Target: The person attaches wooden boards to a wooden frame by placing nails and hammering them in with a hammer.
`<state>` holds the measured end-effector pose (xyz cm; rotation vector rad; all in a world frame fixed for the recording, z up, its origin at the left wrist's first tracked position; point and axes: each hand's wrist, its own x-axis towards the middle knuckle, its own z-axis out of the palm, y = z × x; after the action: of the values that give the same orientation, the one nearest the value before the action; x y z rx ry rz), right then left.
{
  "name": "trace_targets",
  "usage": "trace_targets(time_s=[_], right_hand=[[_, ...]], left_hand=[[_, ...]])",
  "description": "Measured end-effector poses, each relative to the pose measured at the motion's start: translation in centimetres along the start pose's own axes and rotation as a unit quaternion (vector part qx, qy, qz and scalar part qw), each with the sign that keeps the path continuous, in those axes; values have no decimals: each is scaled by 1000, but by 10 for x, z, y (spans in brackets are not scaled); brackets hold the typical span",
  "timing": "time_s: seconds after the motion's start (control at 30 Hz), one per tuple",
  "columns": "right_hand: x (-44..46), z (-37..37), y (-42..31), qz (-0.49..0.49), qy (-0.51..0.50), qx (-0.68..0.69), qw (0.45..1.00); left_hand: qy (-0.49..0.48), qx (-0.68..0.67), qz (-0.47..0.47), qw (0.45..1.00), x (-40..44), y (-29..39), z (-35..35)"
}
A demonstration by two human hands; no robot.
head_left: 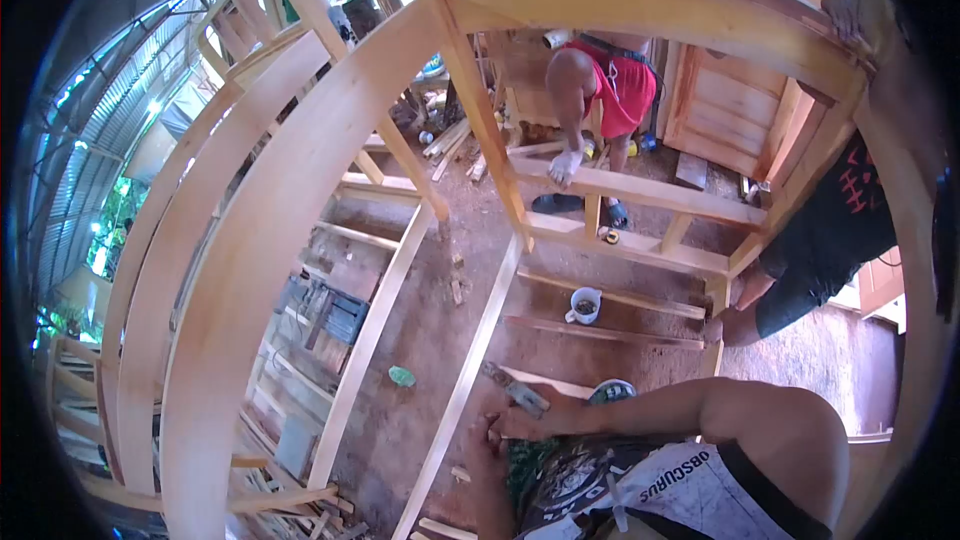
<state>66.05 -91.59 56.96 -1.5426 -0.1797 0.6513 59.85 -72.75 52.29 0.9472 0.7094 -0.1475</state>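
On the ground, a white mug (584,306) holds small pieces; right hand (541,416) grips a tool (524,397); left hand (487,434), cannot tell.

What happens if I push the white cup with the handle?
The white cup might tip if pushed near the top, since it looks fairly tall. Small bits inside could then spill from its open top. It may roll on its side, being round, until the handle stops it.

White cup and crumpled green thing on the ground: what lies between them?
A long pale wooden strip crosses between cup and green thing, with the end of a slat nearer the cup: head view.
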Motion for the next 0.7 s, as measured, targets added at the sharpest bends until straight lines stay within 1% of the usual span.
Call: trace_targets(time_s=[0.03, 0.07, 0.1, 0.17, 0.23, 0.3, 0.33, 0.37, 0.4, 0.47, 0.5, 0.57, 0.6, 0.63, 0.7], right_hand=[[2, -2, -13, -31, -5, -25, 999], [0, -2, -30, -37, 16, -10, 999], [9, -1, -24, -42, 19, -7, 999], [29, 5, 2, -170, 29, 29, 985], [47, 8, 16, -150, 11, 61, 987], [75, 3, 21, -161, 45, 2, 986], [89, 3, 31, -125, 44, -4, 991], [96, 3, 32, -118, 49, -7, 992], [102, 4, 34, -128, 82, -19, 988], [111, -2, 23, -153, 138, -73, 976], [112, -5, 14, -142, 144, -75, 976], [113, -9, -14, -132, 156, -157, 966], [115, -11, -28, -83, 158, -148, 973], [122, -15, -29, -83, 157, -148, 973], [136, -26, -18, -134, 118, -55, 982]], left_hand=[[7, -3, 9, 1000, 1, 7, 13], [13, -6, 17, 1000, 1, 13, 27], [11, -1, 20, 1000, 11, 15, 26], [23, 3, 50, 998, 33, 14, 13], [13, 2, 55, 998, 46, 22, 3], [22, 46, 117, 992, 67, 39, 18], [14, 113, 83, 990, 74, 53, 17], [10, 110, 75, 991, 79, 63, 23], [-12, 121, 74, 990, 85, 73, 31], [-58, 133, 66, 987, 120, 73, 28], [-61, 133, 54, 988, 137, 63, 19], [-86, 159, 95, 979, 146, 70, 33], [-116, 130, 92, 980, 149, 73, 34], [-115, 130, 92, 981, 154, 75, 35], [-139, 50, 84, 986, 161, 72, 37]])
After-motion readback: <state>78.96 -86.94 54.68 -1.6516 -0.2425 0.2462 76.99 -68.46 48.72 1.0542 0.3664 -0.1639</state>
